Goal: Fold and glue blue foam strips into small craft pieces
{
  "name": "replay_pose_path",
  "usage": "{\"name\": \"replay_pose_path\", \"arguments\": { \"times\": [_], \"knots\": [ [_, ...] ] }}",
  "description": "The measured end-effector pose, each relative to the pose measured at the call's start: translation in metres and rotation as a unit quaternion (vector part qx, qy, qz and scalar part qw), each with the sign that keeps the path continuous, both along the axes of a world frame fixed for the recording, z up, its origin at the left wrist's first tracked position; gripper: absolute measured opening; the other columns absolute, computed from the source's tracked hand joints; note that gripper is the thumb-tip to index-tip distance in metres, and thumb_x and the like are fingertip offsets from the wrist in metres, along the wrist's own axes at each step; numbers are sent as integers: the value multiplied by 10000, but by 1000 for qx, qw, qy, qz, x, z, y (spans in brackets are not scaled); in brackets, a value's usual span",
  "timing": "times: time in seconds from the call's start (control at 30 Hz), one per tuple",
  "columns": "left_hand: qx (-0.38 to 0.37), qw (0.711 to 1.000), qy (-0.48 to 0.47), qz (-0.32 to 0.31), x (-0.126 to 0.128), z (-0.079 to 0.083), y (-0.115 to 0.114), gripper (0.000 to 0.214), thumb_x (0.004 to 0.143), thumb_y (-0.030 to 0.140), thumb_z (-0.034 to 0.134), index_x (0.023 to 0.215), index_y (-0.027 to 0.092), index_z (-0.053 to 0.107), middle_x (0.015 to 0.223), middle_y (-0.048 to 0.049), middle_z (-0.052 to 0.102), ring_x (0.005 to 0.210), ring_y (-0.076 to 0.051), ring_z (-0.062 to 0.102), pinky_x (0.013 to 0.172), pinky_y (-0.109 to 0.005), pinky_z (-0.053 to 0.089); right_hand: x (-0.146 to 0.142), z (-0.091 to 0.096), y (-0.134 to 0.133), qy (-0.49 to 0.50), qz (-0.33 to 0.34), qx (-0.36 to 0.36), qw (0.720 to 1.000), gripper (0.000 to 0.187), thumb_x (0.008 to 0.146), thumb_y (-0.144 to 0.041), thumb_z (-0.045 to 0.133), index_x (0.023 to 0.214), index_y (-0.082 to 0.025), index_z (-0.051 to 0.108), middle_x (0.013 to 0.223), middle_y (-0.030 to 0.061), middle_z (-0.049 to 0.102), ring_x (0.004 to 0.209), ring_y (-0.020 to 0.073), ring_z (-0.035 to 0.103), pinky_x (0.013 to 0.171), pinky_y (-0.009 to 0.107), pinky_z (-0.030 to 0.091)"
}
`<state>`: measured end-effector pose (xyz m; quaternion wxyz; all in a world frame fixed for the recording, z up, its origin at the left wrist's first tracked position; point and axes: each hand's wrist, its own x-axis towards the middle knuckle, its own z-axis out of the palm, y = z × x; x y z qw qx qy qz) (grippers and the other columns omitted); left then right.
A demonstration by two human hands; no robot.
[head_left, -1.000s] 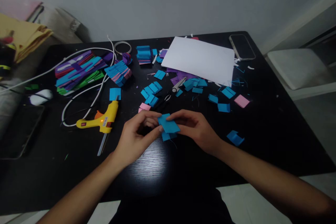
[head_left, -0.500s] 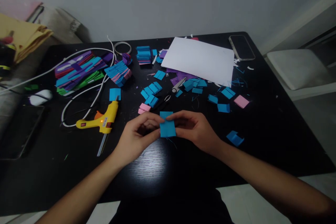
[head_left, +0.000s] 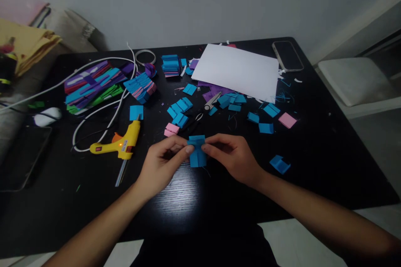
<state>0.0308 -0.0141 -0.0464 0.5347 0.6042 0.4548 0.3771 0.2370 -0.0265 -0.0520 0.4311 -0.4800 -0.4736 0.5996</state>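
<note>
Between my two hands is a small blue folded paper piece (head_left: pixel 198 158), creased down the middle. My left hand (head_left: pixel 164 160) pinches its left edge, thumb on the front. My right hand (head_left: pixel 233 154) pinches the right edge, thumb and fingertips pressed on the paper. Just beyond my left hand lies a pink folded paper piece (head_left: pixel 171 129), with several blue folded pieces (head_left: pixel 180 110) behind it. Scissors (head_left: pixel 213 101) rest past my hands, their handles partly lost against the dark table. A single blue folded piece (head_left: pixel 280 164) lies to the right of my right hand.
A yellow glue gun (head_left: pixel 125 144) with its light on lies at left, amid a white cable (head_left: pixel 74 133). Bundled paper strips (head_left: pixel 94 83), stacked blue pieces (head_left: pixel 171 64), a white sheet (head_left: pixel 238 71) and a phone (head_left: pixel 287 55) are farther back. A dark device (head_left: pixel 25 158) is at left.
My thumbs have moved up onto the front of the blue paper piece, which now shows a fold and tilts slightly. Both hands stay in nearly the same place.
</note>
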Motion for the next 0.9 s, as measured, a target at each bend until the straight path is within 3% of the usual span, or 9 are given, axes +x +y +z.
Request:
{"name": "replay_pose_path", "arguments": {
  "times": [0.23, 0.5, 0.6, 0.7, 0.9],
  "knots": [
    [-6, 1000, 3, 8, 0, -1, 0, 194, 942, 333, 723, 845, 165, 713, 657, 3, 681, 598, -119, 636, 584, -217, 518, -1, -1, -1, 26, 0, -8, 1000, 110, 844, -303, 821, 884, -221, 759, 837, 4, 764, 769, 162, 727, 754, 300, 607],
    [31, 999, -3, -31, -5, 5, 0, 277, 1012, 399, 600, 970, 168, 746, 782, -50, 712, 719, -171, 683, 656, -276, 545, 4, 0, -1, 50, 18, 1, 999, 163, 896, -208, 685, 1040, -251, 749, 988, 22, 793, 965, 202, 758, 894, 373, 612],
    [28, 999, 10, -25, -3, 3, 0, 181, 977, 327, 660, 923, 168, 729, 775, -35, 689, 684, -147, 646, 633, -258, 527, 2, 0, -1, 67, 4, -27, 997, 284, 897, -269, 732, 1178, -264, 697, 1005, 34, 798, 934, 210, 767, 841, 373, 625],
    [28, 1000, 10, -1, 0, -3, -2, 97, 895, 233, 759, 903, 178, 679, 755, 7, 639, 648, -107, 588, 614, -217, 503, 0, -2, -1, 42, -2, -29, 999, 355, 857, -290, 807, 1193, -268, 693, 987, 33, 798, 903, 207, 768, 803, 351, 628],
    [24, 999, -33, 22, 1, -12, -4, 265, 919, 204, 741, 1149, 220, 609, 856, 18, 633, 727, -106, 594, 704, -226, 524, 0, -1, -1, 43, 19, 8, 999, 230, 922, -275, 741, 1152, -261, 751, 1076, 39, 790, 1028, 199, 756, 921, 350, 619]
  ]
}}
